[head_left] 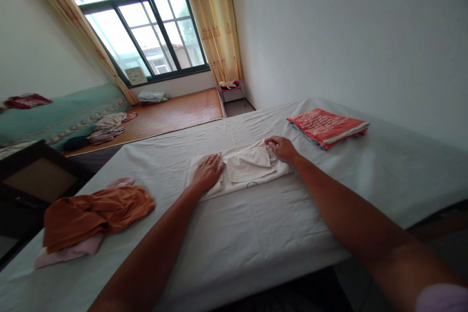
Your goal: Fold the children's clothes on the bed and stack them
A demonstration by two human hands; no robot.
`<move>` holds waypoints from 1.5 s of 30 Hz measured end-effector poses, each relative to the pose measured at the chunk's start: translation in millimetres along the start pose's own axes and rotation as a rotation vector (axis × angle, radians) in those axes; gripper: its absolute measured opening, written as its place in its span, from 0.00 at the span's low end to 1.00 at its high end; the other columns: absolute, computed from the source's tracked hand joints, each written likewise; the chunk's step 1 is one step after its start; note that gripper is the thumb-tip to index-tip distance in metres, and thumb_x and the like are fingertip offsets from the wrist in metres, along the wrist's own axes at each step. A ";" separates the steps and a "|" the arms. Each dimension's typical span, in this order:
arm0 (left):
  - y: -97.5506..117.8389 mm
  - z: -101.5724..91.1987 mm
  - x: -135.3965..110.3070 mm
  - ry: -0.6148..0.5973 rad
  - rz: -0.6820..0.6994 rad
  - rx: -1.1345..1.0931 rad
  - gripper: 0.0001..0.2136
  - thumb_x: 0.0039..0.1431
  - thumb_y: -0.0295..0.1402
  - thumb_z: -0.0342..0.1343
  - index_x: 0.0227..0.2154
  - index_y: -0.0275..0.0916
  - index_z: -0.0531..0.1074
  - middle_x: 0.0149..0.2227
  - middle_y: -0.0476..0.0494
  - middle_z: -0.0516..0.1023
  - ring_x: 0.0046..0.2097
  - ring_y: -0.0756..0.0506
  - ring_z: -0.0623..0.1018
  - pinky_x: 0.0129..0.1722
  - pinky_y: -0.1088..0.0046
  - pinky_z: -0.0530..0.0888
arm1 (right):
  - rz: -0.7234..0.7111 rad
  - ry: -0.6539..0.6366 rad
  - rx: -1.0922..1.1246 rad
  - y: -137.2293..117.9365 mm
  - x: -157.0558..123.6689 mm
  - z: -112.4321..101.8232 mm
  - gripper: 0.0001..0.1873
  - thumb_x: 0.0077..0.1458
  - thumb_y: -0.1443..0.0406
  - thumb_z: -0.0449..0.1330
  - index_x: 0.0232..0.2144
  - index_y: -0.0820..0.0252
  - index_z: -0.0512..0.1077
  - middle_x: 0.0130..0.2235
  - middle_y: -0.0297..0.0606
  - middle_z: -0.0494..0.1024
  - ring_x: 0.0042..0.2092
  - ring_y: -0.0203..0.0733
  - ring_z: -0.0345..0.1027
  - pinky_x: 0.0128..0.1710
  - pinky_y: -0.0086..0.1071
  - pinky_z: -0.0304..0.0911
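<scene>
A white garment (248, 168), partly folded, lies in the middle of the sheet-covered bed (256, 224). A small dark round print shows at its near edge. My left hand (209, 171) rests flat on the garment's left part with the fingers stretched out. At the upper right corner, my right hand (281, 148) has its fingers curled and pressed together on the cloth, pinching its edge. What exactly lies between those fingertips is small, but it appears to be the white fabric.
A folded red cloth (327, 126) with white lettering lies to the right. On the left, an orange garment (98, 214) lies heaped over a pink one (71, 252). Beyond are a brown mat (183, 109) with clothes, a stool (231, 87) and a dark cabinet (32, 180).
</scene>
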State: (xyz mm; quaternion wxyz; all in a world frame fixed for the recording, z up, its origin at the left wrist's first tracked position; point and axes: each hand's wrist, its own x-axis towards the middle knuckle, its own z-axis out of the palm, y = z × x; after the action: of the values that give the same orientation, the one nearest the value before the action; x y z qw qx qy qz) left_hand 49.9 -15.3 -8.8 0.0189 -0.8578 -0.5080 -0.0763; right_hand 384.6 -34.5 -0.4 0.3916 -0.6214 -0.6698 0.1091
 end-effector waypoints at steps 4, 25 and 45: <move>-1.8 -1.9 -3.0 0.039 0.039 -0.029 0.27 0.67 0.46 0.36 0.64 0.39 0.55 0.66 0.43 0.57 0.66 0.41 0.57 0.64 0.61 0.55 | -0.087 0.073 -0.166 -8.0 -2.0 -2.7 0.15 0.57 0.70 0.53 0.43 0.60 0.75 0.42 0.39 0.80 0.43 0.42 0.71 0.46 0.33 0.64; 27.7 -32.6 -18.8 -0.005 0.553 -0.568 0.10 0.60 0.32 0.49 0.35 0.38 0.76 0.41 0.40 0.78 0.53 0.43 0.72 0.56 0.64 0.66 | -0.208 -0.328 -0.122 -8.3 -7.2 6.9 0.16 0.58 0.69 0.55 0.48 0.58 0.74 0.50 0.39 0.77 0.52 0.42 0.68 0.54 0.34 0.61; 20.7 -31.8 -23.7 -0.047 0.383 -0.669 0.19 0.66 0.41 0.44 0.39 0.41 0.79 0.47 0.42 0.78 0.52 0.45 0.74 0.56 0.67 0.68 | -0.444 -0.450 -0.113 -35.0 -22.2 20.2 0.22 0.60 0.59 0.55 0.55 0.53 0.69 0.58 0.38 0.69 0.61 0.46 0.58 0.62 0.41 0.50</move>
State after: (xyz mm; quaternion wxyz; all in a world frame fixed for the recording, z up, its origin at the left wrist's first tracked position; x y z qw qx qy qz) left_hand 53.2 -49.4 20.0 -0.2598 -0.8974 -0.2857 -0.2134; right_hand 343.3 -55.1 -0.4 0.2125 -0.4413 -0.8638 0.1184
